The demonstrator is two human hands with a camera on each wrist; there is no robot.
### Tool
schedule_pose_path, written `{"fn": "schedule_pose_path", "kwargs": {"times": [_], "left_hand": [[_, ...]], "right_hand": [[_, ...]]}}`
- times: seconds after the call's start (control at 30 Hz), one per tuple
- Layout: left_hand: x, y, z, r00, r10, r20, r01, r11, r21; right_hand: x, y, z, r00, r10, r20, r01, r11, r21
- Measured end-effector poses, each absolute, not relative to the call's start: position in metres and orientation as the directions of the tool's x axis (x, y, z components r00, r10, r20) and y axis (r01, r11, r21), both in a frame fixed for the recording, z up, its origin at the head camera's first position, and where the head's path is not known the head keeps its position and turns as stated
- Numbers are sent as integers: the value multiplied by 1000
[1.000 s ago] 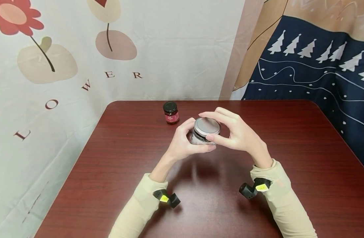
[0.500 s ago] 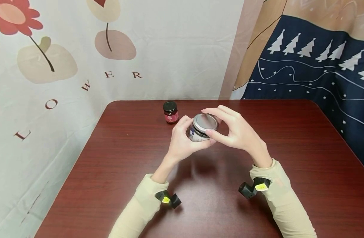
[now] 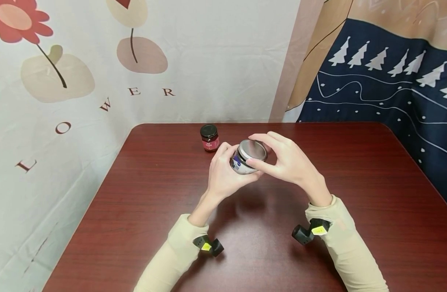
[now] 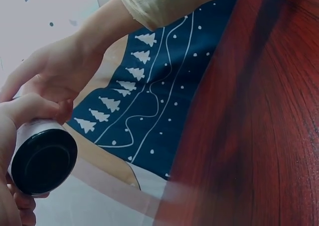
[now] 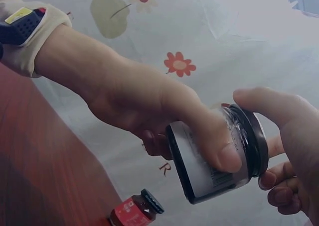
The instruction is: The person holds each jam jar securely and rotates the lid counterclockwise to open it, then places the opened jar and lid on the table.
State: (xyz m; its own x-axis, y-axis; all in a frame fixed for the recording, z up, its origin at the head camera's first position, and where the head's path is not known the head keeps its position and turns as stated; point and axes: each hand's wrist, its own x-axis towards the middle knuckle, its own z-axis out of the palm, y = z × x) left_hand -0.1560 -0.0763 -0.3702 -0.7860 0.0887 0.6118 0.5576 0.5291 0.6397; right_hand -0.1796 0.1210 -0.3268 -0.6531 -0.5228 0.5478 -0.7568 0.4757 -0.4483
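Okay, left hand (image 3: 222,172) grips white-labelled jar (image 3: 241,165) above table (image 3: 154,202), right hand (image 3: 289,160) pinches its lid (image 3: 255,149); left thumb (image 5: 219,144) partly covers label (image 5: 193,154). Red-labelled jar (image 3: 210,140) stands behind on table, patterned cloth (image 3: 223,61) beyond.

Free room rightward over table (image 3: 384,174), 1 black-lidded jar (image 3: 210,144) beyond left grip (image 3: 222,174)

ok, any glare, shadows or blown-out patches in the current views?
Head: pale glare on the tabletop, soft shadows below the left hand and right hand, sheen on the silver lid; left wrist: white cloth blown out at upper left, base of the held jar nearly black; right wrist: top right washed out, small label print unreadable.
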Motion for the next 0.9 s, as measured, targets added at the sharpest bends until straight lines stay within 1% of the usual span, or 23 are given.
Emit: {"fn": "schedule_pose_path", "kwargs": {"times": [0.17, 0.37, 0.53, 0.9], "left_hand": [[-155, -75, -370, -786, 84, 613, 541, 574, 615], [-155, -76, -370, -779, 91, 621, 545, 589, 597], [-156, -77, -370, -778, 118, 617, 562, 571, 599], [-159, -81, -369, -774, 170, 610, 600, 508, 618]], "right_hand": [[-180, 121, -327, -681, -518, 518, -732, 496, -467], [-181, 121, -325, -686, -530, 499, -727, 485, -486], [-182, 122, -325, -673, -550, 496, -738, 453, -500], [-185, 126, -327, -629, -577, 522, -774, 399, -492]]}}
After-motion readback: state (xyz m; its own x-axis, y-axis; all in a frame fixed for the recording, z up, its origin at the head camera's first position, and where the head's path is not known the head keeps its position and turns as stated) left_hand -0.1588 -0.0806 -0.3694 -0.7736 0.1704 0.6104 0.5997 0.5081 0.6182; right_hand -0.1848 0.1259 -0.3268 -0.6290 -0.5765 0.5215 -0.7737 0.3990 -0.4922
